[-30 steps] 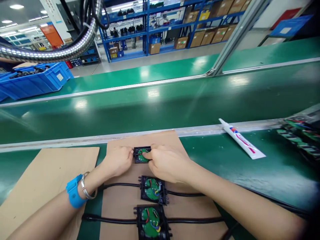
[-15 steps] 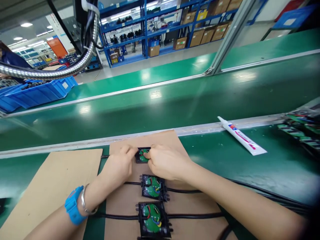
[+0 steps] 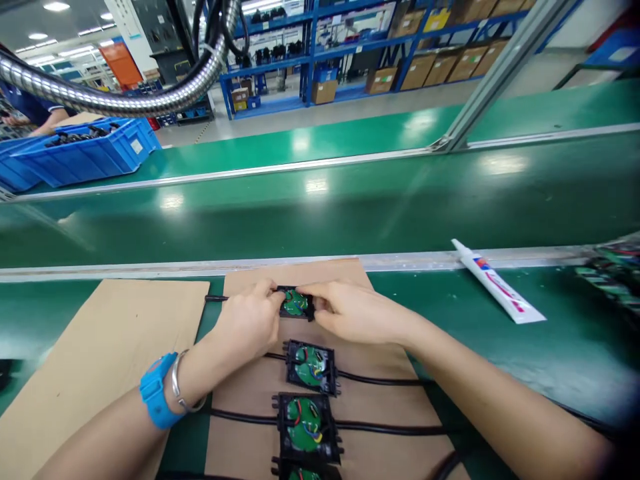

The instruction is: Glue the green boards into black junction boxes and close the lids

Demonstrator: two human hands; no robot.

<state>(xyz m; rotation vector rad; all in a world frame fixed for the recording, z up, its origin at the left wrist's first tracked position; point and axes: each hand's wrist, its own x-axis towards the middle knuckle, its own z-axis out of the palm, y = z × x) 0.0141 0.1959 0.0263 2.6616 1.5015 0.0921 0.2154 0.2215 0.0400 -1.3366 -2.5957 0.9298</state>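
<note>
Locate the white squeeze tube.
In the head view, the tube lies on the green worktop at right, beyond the bare right forearm, nozzle over the pale strip.

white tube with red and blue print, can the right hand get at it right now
Probably yes: nothing visible stands between the right hand and the white tube lying on the green bench, though that hand is now at the farthest black rectangular case.

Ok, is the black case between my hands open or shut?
Open: the black case shows its green board uncovered, between the left hand and right hand.
</note>
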